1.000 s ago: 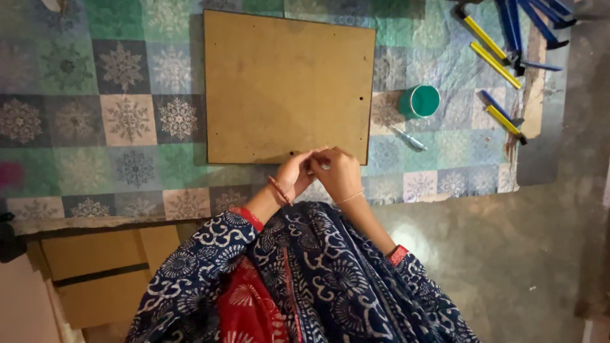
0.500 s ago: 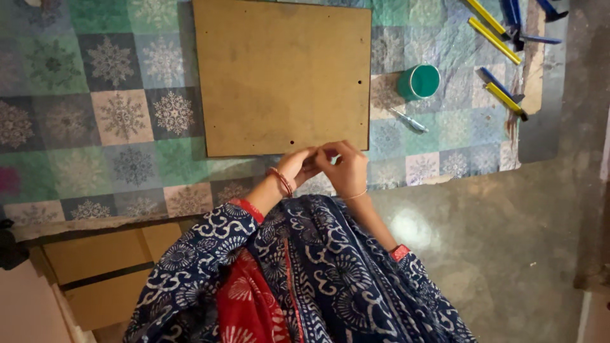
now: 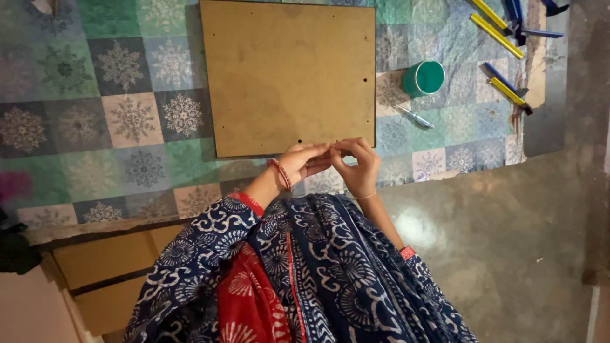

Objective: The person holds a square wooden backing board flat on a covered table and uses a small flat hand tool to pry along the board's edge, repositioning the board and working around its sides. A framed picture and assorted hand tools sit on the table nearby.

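Note:
A square brown board (image 3: pixel 286 76) with a few small holes lies flat on a table under a snowflake-patterned cloth (image 3: pixel 127 121). My left hand (image 3: pixel 304 162), a red bangle on its wrist, and my right hand (image 3: pixel 359 166) meet fingertip to fingertip at the board's near edge, close to its near right corner. Both hands have their fingers pinched together. Whatever sits between the fingertips is too small to see. My blue and red patterned clothing (image 3: pixel 298 273) fills the lower middle of the view.
A green cup (image 3: pixel 423 77) stands to the right of the board, with a thin pen-like tool (image 3: pixel 414 117) beside it. Blue and yellow hand tools (image 3: pixel 505 86) lie at the far right edge of the table. Grey floor (image 3: pixel 508 241) is on the right; wooden drawers (image 3: pixel 95 273) are lower left.
My view has moved closer to the board. My hands have stayed together and shifted slightly up to the board's near edge.

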